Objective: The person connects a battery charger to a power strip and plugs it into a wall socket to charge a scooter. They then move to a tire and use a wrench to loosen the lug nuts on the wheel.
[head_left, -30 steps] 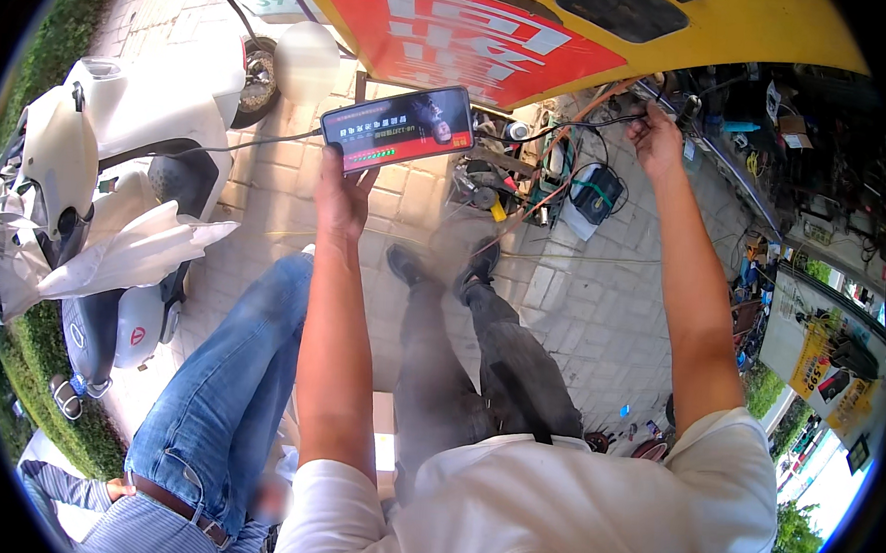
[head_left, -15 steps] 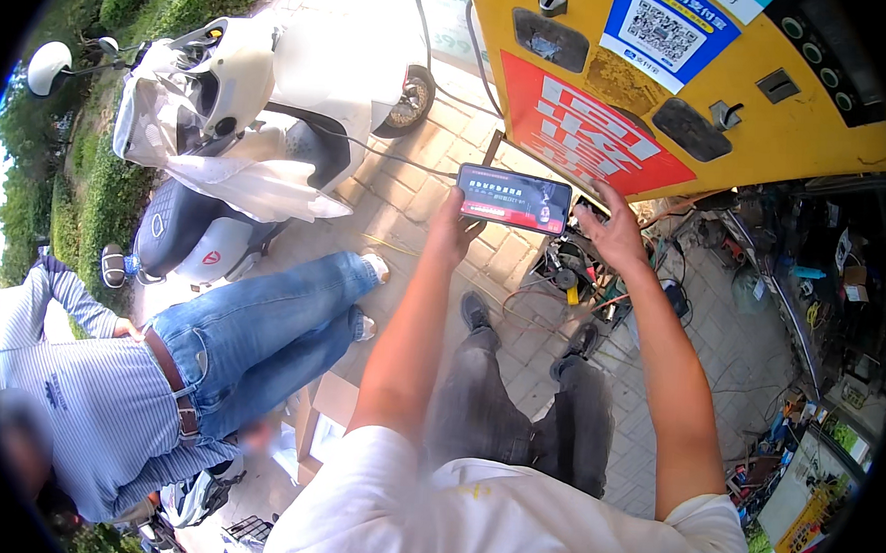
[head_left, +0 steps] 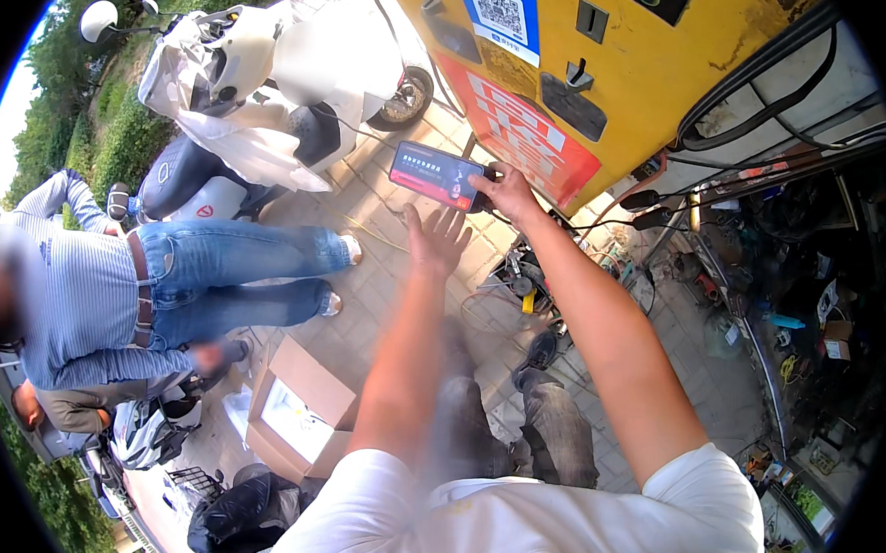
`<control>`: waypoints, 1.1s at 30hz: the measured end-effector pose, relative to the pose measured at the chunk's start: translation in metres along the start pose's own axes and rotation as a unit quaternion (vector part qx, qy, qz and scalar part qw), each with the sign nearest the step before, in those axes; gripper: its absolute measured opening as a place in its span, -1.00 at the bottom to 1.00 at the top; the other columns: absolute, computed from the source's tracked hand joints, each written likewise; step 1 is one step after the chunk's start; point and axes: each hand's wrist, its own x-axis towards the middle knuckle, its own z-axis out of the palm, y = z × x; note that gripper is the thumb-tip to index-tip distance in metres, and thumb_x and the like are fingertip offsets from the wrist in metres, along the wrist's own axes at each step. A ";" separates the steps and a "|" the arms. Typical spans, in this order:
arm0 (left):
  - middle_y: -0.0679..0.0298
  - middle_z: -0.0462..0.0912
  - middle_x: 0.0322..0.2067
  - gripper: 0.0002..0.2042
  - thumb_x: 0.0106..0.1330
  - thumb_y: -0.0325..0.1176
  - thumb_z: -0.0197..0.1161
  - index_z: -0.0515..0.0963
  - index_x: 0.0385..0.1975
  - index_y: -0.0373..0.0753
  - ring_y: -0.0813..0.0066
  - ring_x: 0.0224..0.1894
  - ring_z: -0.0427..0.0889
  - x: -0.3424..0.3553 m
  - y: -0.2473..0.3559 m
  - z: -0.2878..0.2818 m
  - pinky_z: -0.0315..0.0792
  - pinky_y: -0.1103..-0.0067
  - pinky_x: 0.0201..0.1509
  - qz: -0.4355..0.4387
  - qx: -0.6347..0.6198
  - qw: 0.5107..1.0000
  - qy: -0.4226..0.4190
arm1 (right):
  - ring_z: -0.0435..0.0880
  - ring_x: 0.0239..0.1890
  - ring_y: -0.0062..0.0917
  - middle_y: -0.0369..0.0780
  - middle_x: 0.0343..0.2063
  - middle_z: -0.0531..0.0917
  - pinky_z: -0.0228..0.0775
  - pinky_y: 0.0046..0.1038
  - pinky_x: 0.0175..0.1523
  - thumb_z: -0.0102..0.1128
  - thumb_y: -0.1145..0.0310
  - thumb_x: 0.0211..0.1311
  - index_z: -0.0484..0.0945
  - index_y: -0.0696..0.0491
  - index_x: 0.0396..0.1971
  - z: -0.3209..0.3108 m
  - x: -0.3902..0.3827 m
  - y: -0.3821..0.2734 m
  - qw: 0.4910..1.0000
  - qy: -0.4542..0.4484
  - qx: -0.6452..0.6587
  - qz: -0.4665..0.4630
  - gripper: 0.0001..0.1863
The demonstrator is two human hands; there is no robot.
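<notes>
A dark phone (head_left: 430, 180), turned sideways, has its screen lit in dark blue and red. My right hand (head_left: 508, 196) grips its right end, thumb on the front; the fingers behind are partly hidden. Just below the phone's lower edge, my left hand (head_left: 435, 240) is off it, fingers spread and holding nothing. A thin cable (head_left: 356, 129) runs from the scooter side toward the phone's left end; whether it plugs in is hard to tell.
A yellow cabinet (head_left: 634, 81) with a red panel stands ahead. Left are a white scooter (head_left: 218, 74) and a person in jeans (head_left: 233, 266). An open cardboard box (head_left: 322, 385) sits on the paving. Tangled cables and tools (head_left: 523, 276) lie by the cabinet's foot.
My left hand has let go of the phone and dropped below it. My right hand has closed on its right end. The view has shifted, bringing the cardboard box further into sight.
</notes>
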 end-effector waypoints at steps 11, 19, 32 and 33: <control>0.32 0.44 -0.07 -0.68 0.16 -0.21 0.23 0.41 -0.12 -0.13 0.38 0.05 0.34 0.006 -0.040 0.004 0.20 0.32 0.16 0.011 -0.044 0.997 -0.059 | 0.53 -0.13 -0.41 0.00 -0.12 0.49 0.42 -0.48 -0.11 0.34 0.32 -0.07 0.17 0.27 0.12 -0.002 -0.008 0.007 0.999 -0.049 0.017 -0.013 -0.24; 0.38 0.46 -0.10 -0.61 0.13 -0.30 0.27 0.33 -0.06 -0.11 0.41 0.04 0.36 0.012 -0.038 -0.001 0.15 0.30 0.17 0.024 -0.024 0.999 -0.031 | 0.36 0.13 -0.30 0.03 0.04 0.41 0.21 -0.38 0.16 0.25 0.16 0.03 0.16 0.22 0.15 -0.003 -0.027 -0.002 0.956 0.048 -0.277 -0.082 -0.25; 0.35 0.47 -0.15 -0.60 0.12 -0.31 0.27 0.33 -0.05 -0.12 0.42 0.02 0.37 0.019 -0.012 0.006 0.16 0.33 0.18 0.031 0.010 0.999 0.002 | 0.59 -0.17 -0.33 -0.04 -0.24 0.61 0.39 -0.42 -0.05 0.21 0.34 0.01 0.49 0.27 -0.18 -0.207 -0.430 0.214 0.854 0.099 -0.390 0.331 -0.61; 0.34 0.47 -0.16 -0.62 0.13 -0.32 0.24 0.33 -0.05 -0.12 0.44 0.03 0.36 0.024 -0.011 0.005 0.16 0.34 0.17 0.027 0.012 1.000 0.001 | 0.59 -0.19 -0.32 -0.02 -0.26 0.61 0.39 -0.43 -0.06 0.21 0.38 0.01 0.48 0.29 -0.19 -0.217 -0.456 0.225 0.864 0.115 -0.355 0.339 -0.62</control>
